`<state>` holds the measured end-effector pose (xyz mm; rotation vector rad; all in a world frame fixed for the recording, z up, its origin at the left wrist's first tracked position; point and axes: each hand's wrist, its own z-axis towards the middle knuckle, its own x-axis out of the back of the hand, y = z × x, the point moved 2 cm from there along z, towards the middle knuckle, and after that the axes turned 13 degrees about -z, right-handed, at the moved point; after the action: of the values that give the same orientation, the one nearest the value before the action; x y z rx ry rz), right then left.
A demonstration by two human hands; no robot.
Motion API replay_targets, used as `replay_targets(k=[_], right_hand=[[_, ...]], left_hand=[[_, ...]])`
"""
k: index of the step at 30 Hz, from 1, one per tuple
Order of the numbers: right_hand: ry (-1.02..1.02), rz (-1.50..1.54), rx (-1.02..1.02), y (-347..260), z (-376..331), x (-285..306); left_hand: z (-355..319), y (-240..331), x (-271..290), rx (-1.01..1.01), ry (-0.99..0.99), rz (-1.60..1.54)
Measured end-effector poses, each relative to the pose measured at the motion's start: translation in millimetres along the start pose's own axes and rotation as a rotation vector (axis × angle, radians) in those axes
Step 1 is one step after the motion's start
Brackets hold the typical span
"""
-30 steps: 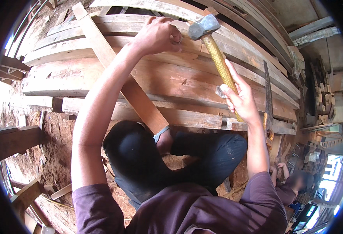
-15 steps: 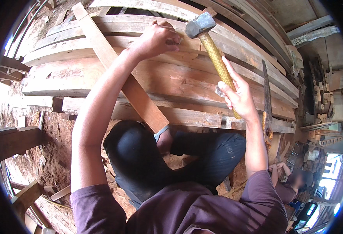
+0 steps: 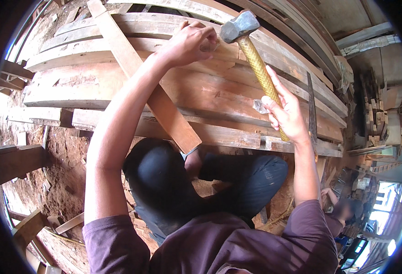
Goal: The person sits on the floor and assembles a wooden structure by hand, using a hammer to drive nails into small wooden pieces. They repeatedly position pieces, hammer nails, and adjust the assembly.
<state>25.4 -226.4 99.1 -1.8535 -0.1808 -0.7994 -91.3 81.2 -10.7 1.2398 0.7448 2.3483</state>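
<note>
My right hand [image 3: 285, 112] is closed round the yellow, woven-patterned handle of a hammer [image 3: 258, 61], its grey metal head raised at the far end. A small crumpled clear piece, like plastic [image 3: 259, 106], shows at the fingers of that hand. My left hand [image 3: 193, 43] is raised left of the hammer head, fingers curled in; whatever they hold is too small to make out. Under my left forearm a loose wooden board [image 3: 169, 116] lies slantwise across stacked timber beams [image 3: 82, 84]. Its near end rests by my foot [image 3: 193, 163], between my folded legs.
A long dark blade, like a saw's [image 3: 311, 102], lies over the beams right of my right hand. Wood offcuts [image 3: 71, 223] and dark timbers [image 3: 20, 162] lie on the earth at left. Another person [image 3: 340, 214] sits at the lower right.
Both hands have shifted slightly to the right, the hammer moving with my right hand. The orange handle of the dark blade is now mostly behind my right forearm.
</note>
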Motion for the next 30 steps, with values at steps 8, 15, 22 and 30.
replay_targets(k=[8,15,22,30], right_hand=[[0.002,-0.027,-0.043,3,2,-5],[-0.087,-0.166,-0.098,-7,4,-3],[0.06,-0.061,0.037,-24,1,8],[-0.043,-0.138,0.008,-20,6,8]], left_hand=[[-2,1,0,-0.016,0.082,-0.033],[0,1,-2,-0.006,0.097,-0.055],[0,2,-3,0.01,0.087,0.013],[0,1,-1,0.008,0.087,-0.05]])
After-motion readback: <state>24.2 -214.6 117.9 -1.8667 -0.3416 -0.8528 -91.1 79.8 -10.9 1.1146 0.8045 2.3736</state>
